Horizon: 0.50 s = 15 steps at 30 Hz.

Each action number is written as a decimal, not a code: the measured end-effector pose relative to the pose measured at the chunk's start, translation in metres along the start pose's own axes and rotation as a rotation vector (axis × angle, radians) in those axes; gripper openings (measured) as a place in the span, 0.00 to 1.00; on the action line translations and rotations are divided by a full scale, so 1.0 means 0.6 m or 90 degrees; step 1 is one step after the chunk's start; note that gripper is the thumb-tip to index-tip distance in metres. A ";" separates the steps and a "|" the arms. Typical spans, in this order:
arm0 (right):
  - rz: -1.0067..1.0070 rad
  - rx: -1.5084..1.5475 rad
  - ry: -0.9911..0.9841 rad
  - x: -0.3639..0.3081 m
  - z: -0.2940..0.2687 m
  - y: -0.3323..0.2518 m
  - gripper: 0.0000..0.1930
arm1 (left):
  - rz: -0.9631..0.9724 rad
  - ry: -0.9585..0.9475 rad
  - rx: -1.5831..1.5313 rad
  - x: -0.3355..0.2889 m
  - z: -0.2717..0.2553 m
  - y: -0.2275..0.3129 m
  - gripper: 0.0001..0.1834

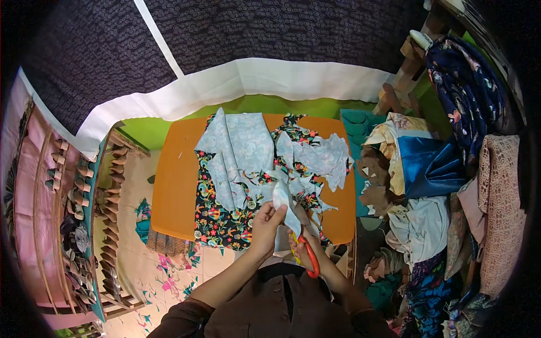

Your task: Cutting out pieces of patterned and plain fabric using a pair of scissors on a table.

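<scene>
My left hand (267,224) pinches a small piece of pale fabric (279,197) between thumb and fingers, just above the near side of the table. Close beside it, my right hand (307,252) is closed around scissors with red and yellow handles (309,258). The scissor blades are mostly hidden by the cloth and my hands. Beyond my hands lies black fabric with a colourful floral print (214,225), its pale underside (251,138) turned up in places. More cut pieces (324,158) with ragged edges lie in a loose heap to the right.
The orange table (172,186) stands before me. Folded and heaped cloths, among them a blue satin one (425,163) and a white one (422,225), crowd the right. At the left a rack (110,225) holds rows of shoe-like shapes. Coloured scraps (169,276) litter the tiled floor.
</scene>
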State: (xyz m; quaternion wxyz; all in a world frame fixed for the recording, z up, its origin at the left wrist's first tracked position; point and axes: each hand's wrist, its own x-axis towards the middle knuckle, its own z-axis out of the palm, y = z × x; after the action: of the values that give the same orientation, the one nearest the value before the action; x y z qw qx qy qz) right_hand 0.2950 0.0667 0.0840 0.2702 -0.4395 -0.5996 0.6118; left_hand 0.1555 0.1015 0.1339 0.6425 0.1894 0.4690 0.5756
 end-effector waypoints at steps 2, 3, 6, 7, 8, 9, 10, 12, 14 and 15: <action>-0.029 0.019 0.011 0.001 0.006 -0.012 0.24 | 0.035 -0.004 0.028 0.002 -0.006 0.005 0.07; -0.029 0.040 0.005 0.001 0.008 -0.019 0.31 | 0.068 -0.010 0.058 0.003 -0.010 0.008 0.07; -0.026 0.030 -0.004 0.001 0.015 -0.035 0.36 | 0.096 -0.034 0.138 0.010 -0.037 0.016 0.07; -0.025 -0.001 -0.009 0.002 0.018 -0.041 0.35 | 0.096 -0.034 0.139 0.010 -0.046 0.023 0.07; -0.033 -0.016 -0.030 0.005 0.016 -0.052 0.31 | 0.063 -0.032 0.182 0.008 -0.045 0.038 0.07; -0.032 -0.018 -0.024 0.006 0.018 -0.053 0.31 | 0.031 -0.031 0.226 0.009 -0.046 0.048 0.07; -0.045 -0.040 -0.028 0.010 0.022 -0.052 0.30 | 0.073 -0.034 0.226 0.015 -0.059 0.043 0.09; -0.060 -0.063 -0.033 0.013 0.029 -0.055 0.29 | 0.092 -0.021 0.238 0.023 -0.079 0.041 0.10; 0.005 0.002 -0.039 0.013 0.036 -0.061 0.28 | 0.056 0.000 0.270 0.026 -0.092 0.053 0.10; 0.005 0.002 -0.039 0.016 0.041 -0.061 0.28 | 0.056 0.000 0.271 0.026 -0.097 0.058 0.10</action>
State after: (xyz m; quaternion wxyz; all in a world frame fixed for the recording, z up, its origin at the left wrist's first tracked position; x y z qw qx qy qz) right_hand 0.2624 0.0678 0.1149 0.2504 -0.4224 -0.6048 0.6270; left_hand 0.0869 0.1079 0.1265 0.5621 0.3409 0.5712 0.4915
